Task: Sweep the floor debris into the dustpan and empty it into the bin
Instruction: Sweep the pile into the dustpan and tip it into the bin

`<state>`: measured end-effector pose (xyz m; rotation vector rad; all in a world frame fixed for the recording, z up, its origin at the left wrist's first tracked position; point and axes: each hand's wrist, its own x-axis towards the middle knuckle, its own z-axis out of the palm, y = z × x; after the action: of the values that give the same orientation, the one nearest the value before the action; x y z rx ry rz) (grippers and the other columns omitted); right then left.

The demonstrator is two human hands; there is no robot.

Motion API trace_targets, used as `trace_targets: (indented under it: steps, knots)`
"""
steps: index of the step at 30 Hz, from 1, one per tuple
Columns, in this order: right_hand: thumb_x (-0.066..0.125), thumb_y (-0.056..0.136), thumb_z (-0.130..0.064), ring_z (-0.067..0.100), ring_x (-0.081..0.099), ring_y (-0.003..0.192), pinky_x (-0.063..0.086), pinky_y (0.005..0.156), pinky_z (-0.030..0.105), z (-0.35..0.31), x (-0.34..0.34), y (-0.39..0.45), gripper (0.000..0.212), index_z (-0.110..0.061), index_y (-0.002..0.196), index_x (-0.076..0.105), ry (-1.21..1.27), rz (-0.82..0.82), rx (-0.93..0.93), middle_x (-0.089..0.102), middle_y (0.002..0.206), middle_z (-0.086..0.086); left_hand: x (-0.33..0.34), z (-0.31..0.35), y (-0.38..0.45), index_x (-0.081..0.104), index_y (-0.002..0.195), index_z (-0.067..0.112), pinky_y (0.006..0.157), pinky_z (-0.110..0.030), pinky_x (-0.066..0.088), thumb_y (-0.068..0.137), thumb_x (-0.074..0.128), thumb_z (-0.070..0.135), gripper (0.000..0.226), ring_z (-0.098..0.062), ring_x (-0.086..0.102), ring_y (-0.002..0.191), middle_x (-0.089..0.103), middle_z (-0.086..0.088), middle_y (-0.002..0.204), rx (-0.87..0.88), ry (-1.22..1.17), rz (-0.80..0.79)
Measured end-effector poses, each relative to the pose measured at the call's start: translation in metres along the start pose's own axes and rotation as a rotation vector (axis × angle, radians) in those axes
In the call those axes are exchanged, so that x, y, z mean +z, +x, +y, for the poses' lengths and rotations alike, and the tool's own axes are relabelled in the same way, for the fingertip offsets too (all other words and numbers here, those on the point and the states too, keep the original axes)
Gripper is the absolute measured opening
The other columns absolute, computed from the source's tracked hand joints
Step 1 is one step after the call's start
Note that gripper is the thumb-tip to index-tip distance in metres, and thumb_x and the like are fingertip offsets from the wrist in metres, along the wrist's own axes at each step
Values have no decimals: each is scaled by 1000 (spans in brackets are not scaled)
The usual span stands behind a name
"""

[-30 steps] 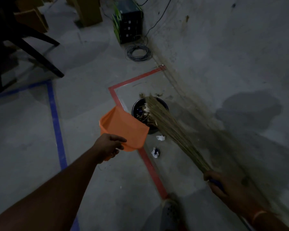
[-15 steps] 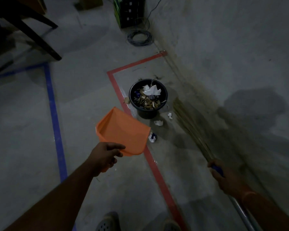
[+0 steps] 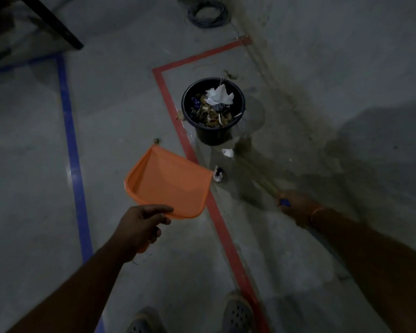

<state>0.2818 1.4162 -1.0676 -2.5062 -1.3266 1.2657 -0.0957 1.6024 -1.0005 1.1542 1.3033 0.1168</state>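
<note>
My left hand (image 3: pixel 139 227) grips the handle of an orange dustpan (image 3: pixel 168 186), held above the floor with its tray showing nothing inside. My right hand (image 3: pixel 296 205) grips the handle of a straw broom (image 3: pixel 252 164), blurred, with its bristles low on the floor beside the bin. The black bin (image 3: pixel 213 111) stands just right of the red tape and holds leaves, scraps and white paper. Two crumpled paper bits lie on the floor between bin and dustpan, one white (image 3: pixel 227 152), one white and blue (image 3: pixel 218 174). A dry leaf (image 3: pixel 229 74) lies behind the bin.
A red tape line (image 3: pixel 216 212) and a blue tape line (image 3: pixel 75 169) run across the concrete floor. A grey wall (image 3: pixel 346 68) rises at the right. A coiled cable (image 3: pixel 207 15) lies at the back, a dark furniture leg (image 3: pixel 55 27) at upper left. My shoes (image 3: pixel 238 313) show below.
The broom has come off the top of the bin and swung down to the floor at its right. The dustpan has drawn back from the bin, towards me.
</note>
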Motion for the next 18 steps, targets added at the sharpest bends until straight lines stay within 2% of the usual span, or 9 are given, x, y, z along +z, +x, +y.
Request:
trace_targets:
  steps: [1,2,6,8,10,14,18]
  knots:
    - [52,81,-34,24,64,93,47,81,27,-6,16,-8,27,-24,102,66,-69,-38,-38,67,106,8,-3,-2,-3,76,106,10,38,-22,36,101,54,-2,26,-17,51,49,74,-20,92,-2,-4,8]
    - [48,79,-37,20,62,92,46,83,26,-12,36,-17,38,-20,108,66,-97,-69,-71,67,106,5,-7,-3,-6,76,107,10,38,-22,36,101,54,-2,26,-17,52,50,74,-19,92,-3,-8,10]
    - [54,93,-29,11,58,73,43,67,21,-46,94,-43,21,-33,113,59,-46,-171,-144,63,91,-6,-30,-7,-14,76,108,8,37,-22,35,101,54,-2,25,-16,51,48,73,-20,91,-19,-24,31]
    - [55,93,-28,-1,53,64,40,59,11,-62,106,-48,17,-35,109,58,-1,-147,-189,62,86,-7,-45,-7,-16,75,109,8,38,-21,34,101,55,-2,24,-16,51,47,73,-19,91,-12,-33,53]
    - [56,94,-27,-8,48,62,36,57,8,-76,107,-55,15,-34,107,59,11,-106,-222,59,84,-10,-58,-8,-18,75,109,9,35,-19,32,101,55,-2,24,-14,50,45,73,-18,91,-4,-41,84]
    - [54,97,-25,-7,53,53,36,48,8,-83,95,-72,14,-33,108,58,53,-56,-162,54,71,-14,-84,-12,-23,75,109,10,36,-20,33,100,55,-2,25,-15,52,47,73,-22,95,6,-77,113]
    - [52,98,-23,2,51,39,41,41,14,-83,90,-84,12,-33,104,56,102,-27,-68,62,71,-1,-109,-20,-31,76,108,13,39,-22,37,101,55,-1,26,-15,52,49,74,-21,95,36,-109,142]
